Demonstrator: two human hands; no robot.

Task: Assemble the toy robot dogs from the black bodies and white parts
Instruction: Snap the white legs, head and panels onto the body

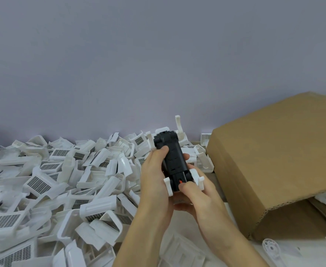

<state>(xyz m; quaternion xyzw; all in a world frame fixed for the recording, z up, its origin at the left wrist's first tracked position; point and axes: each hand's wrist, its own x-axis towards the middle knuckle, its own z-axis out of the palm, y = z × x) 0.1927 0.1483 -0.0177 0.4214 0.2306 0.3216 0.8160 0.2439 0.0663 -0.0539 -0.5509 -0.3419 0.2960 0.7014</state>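
Both hands grip the black body (172, 160), held in the air over the pile of white parts (62, 180). Left hand (154, 182) wraps its left side, thumb pressed on the top face near the far end, fingertips showing on the other side. Right hand (198, 197) holds the near end from below, thumb pressing beside the orange switch (180, 181). White legs already on the body: two at the near end (168, 186), two at the far end sticking upward (179, 126). Cardboard box (273, 160) lies tipped on its side to the right, just beside the hands. Round white disc (271, 248) lies on the table near the box's open end. Grey wall (158, 54) behind.
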